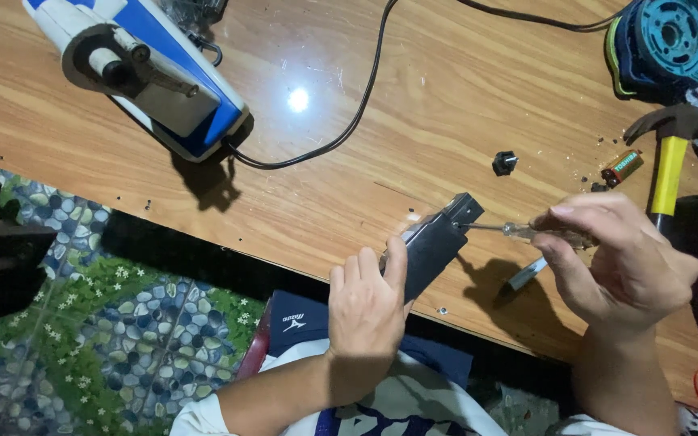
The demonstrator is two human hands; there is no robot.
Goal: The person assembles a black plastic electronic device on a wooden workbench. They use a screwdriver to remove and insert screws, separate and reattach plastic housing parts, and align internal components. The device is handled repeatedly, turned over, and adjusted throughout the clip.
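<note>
My left hand [367,308] grips a small black rectangular device [434,242] and holds it tilted above the front edge of the wooden table [414,113]. My right hand [617,258] is closed around the clear handle of a screwdriver [527,232]. Its thin metal shaft runs left, and the tip touches the upper end of the black device. A small screw [443,310] lies on the table just below the device.
A blue and white appliance [139,69] with a black cord [357,113] lies at the back left. A yellow-handled hammer [670,153], a small battery [622,166], a black knob [505,162] and a teal motor part [668,36] sit at the right. Pebble-patterned flooring [123,339] lies below.
</note>
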